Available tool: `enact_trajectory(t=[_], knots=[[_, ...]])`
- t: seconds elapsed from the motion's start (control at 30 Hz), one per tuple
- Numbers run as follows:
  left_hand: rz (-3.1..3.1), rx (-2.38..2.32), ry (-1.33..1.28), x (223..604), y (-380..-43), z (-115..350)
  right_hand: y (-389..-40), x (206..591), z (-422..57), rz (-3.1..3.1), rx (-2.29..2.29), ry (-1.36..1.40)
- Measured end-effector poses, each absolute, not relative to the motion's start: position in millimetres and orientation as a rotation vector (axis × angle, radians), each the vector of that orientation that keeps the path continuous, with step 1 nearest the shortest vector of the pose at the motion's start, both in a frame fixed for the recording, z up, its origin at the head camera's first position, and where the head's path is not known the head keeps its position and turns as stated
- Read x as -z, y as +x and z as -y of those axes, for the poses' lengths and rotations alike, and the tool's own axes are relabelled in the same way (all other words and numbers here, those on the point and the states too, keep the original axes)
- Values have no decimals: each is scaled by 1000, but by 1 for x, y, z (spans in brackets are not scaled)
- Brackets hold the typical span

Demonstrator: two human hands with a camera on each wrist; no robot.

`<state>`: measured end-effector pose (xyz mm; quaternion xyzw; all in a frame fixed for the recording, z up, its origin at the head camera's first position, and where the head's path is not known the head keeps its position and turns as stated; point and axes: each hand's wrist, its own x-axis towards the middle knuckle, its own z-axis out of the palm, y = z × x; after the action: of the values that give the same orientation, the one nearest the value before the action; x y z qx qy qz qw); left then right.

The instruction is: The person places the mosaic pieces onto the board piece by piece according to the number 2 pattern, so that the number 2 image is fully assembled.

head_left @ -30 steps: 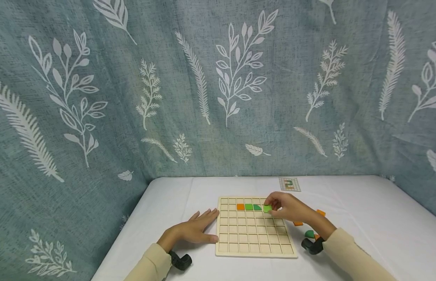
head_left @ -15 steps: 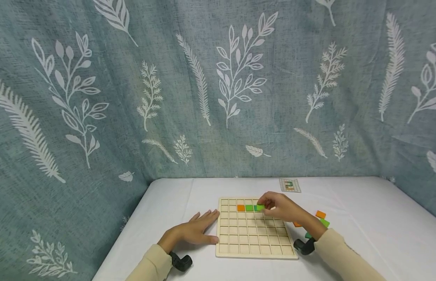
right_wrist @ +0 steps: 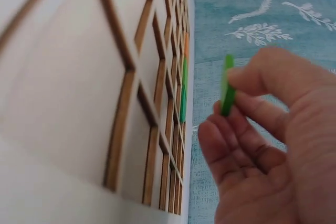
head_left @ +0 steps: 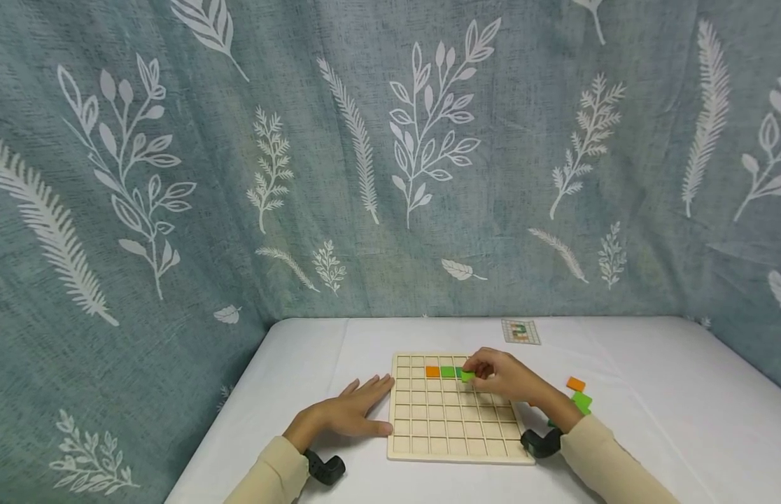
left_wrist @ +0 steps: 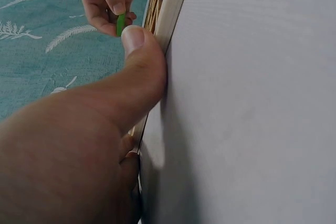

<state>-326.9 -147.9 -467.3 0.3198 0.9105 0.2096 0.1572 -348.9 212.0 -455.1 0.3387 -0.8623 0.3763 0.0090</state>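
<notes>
A pale wooden grid board [head_left: 453, 427] lies on the white table. In one of its upper rows sit an orange tile [head_left: 432, 372], a green tile [head_left: 448, 372] and a dark green tile [head_left: 458, 372], the last partly hidden. Just over that row, my right hand [head_left: 500, 371] pinches a light green tile [head_left: 467, 376] between thumb and fingers. In the right wrist view this tile [right_wrist: 227, 85] is seen edge-on, apart from the board. My left hand [head_left: 349, 413] lies flat with fingers spread, its fingertips and thumb touching the board's left edge.
Loose tiles lie right of the board, partly behind the right forearm: an orange tile [head_left: 576, 383], a light green tile [head_left: 581, 401] and others. A small printed pattern card [head_left: 521, 332] lies behind the board. A leaf-patterned curtain [head_left: 365, 175] hangs behind the table.
My right hand has moved left with the light green tile, from right of the dark green tile to partly over it, then slightly lower. The left hand stays in place.
</notes>
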Motion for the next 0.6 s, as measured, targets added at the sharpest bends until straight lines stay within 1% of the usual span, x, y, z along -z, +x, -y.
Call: enact_trajectory(t=[0.33, 0.6], knots=[[-2596, -592, 937, 469, -326, 148, -351, 471, -206, 2712, -1091, 1051], [-2620, -579, 909, 466, -327, 149, -355, 471, -204, 2698, -1018, 1060]])
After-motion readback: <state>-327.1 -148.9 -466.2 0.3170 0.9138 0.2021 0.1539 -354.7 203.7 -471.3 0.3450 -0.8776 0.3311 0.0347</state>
